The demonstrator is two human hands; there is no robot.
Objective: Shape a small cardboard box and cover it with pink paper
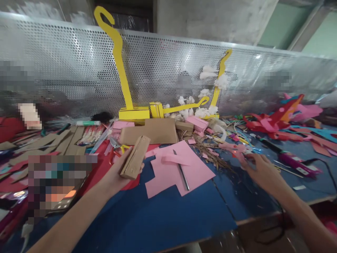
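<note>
A small brown cardboard box (136,157) is gripped in my left hand (119,175), tilted above the red material at the left of the pink paper. My right hand (259,170) reaches over the table's right part, its thumb and fingers pinched near a pink piece (238,151); what lies between the fingertips is too small to make out. Between my hands lies a cut sheet of pink paper (160,172), with a pink strip (175,159) and a dark metallic pen-like tool (183,175) on it. Behind it stands a folded brown cardboard piece (163,131).
Yellow hook-shaped stands (122,70) rise at the back against a perforated metal panel (163,63). A purple glue gun (297,163) with a cord lies right. Twigs (210,151), a capped tube (88,123) and cardboard strips (71,140) clutter the blue table (168,218).
</note>
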